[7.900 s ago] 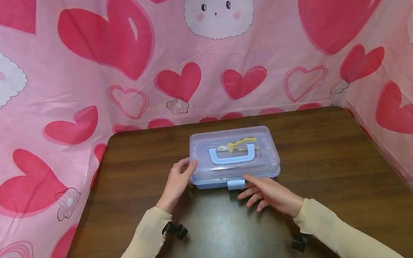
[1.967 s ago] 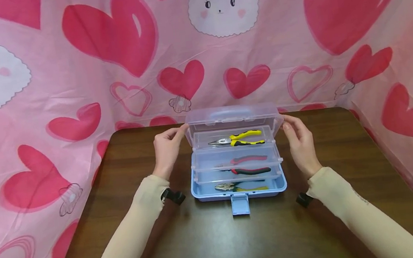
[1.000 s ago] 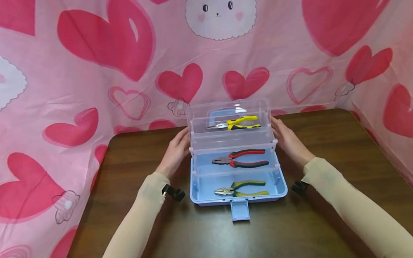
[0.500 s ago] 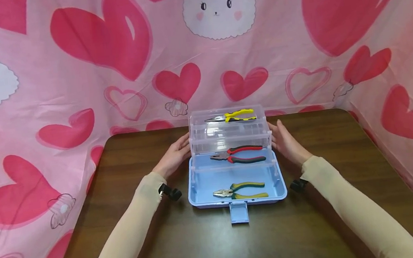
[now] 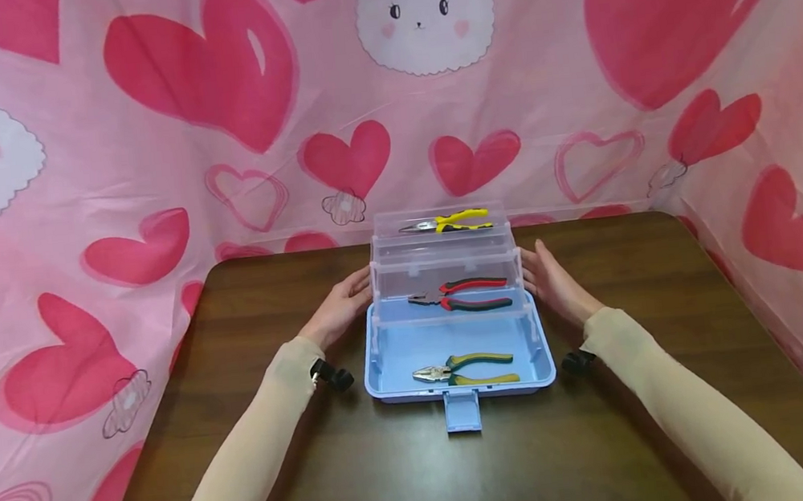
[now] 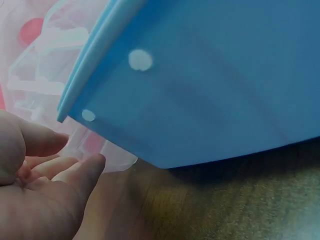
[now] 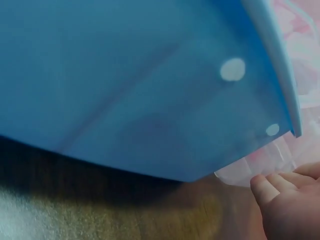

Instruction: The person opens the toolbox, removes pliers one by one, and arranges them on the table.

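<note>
A blue toolbox [image 5: 393,356] stands unfolded, its clear trays stepped up and back above the base. Needle-nose pliers [image 5: 467,215] with yellow-black handles lie in the top tray. Red-black pliers [image 5: 478,305] lie one level lower, and green-yellow combination pliers [image 5: 433,374] in the base. My left hand [image 5: 338,311] is at the rear left side, fingers extended by the clear plastic. On the opposite side, my right hand [image 5: 559,288] has straight fingers beside the box, thumb raised. Whether the fingertips touch the plastic is hard to tell; the lid behind is mostly hidden.
The front latch [image 5: 463,411] hangs down toward the dark wooden table [image 5: 409,476]. A pink cloth [image 5: 536,68] with hearts and bunny faces surrounds the table's back and sides. Black wrist cameras sit under both sleeves.
Earlier the box was closed; its latch has dropped and the lid has swung back, spreading the trays. During the last second the trays have tipped farther back, and both hands have moved slightly lower.
</note>
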Tool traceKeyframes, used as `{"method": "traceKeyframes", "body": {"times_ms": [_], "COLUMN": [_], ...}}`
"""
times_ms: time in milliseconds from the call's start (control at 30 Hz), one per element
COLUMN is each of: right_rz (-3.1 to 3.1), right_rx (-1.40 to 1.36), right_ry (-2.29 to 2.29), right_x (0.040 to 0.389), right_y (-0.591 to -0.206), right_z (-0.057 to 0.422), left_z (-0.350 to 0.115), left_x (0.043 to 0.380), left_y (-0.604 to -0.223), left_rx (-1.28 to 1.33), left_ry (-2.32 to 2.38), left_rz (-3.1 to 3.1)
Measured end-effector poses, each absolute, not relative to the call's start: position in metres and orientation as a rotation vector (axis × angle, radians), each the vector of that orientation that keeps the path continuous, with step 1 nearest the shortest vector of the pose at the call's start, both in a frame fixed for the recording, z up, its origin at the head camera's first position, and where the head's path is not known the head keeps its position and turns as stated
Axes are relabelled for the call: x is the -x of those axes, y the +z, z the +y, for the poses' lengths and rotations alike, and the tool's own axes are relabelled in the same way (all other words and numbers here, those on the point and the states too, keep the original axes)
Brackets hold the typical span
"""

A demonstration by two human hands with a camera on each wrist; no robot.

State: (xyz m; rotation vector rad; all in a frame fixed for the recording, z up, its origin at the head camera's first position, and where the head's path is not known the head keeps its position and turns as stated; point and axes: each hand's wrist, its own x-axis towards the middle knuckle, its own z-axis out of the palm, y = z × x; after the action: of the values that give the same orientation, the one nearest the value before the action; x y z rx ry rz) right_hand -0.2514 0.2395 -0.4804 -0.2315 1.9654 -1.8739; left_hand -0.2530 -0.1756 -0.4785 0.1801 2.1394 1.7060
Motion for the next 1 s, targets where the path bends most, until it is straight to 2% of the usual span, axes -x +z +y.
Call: {"method": "traceKeyframes", "body": {"times_ms": [500, 1000], "right_rz": [2.169, 2.836], "right_rx": [0.162, 0.328], "right_ry": [-1.806, -1.506], "right_x": [0.252, 0.272], "right_y": [-0.473, -0.419], "right_z": [0.247, 0.239], "left_z": [-0.171, -0.176], "left_x": [0.249, 0.208], "left_y": [-0.488, -0.479], "left_rx": [-0.052, 0.144], "left_ry": [1.843, 1.847], "left_rz": [2.177, 2.207]}}
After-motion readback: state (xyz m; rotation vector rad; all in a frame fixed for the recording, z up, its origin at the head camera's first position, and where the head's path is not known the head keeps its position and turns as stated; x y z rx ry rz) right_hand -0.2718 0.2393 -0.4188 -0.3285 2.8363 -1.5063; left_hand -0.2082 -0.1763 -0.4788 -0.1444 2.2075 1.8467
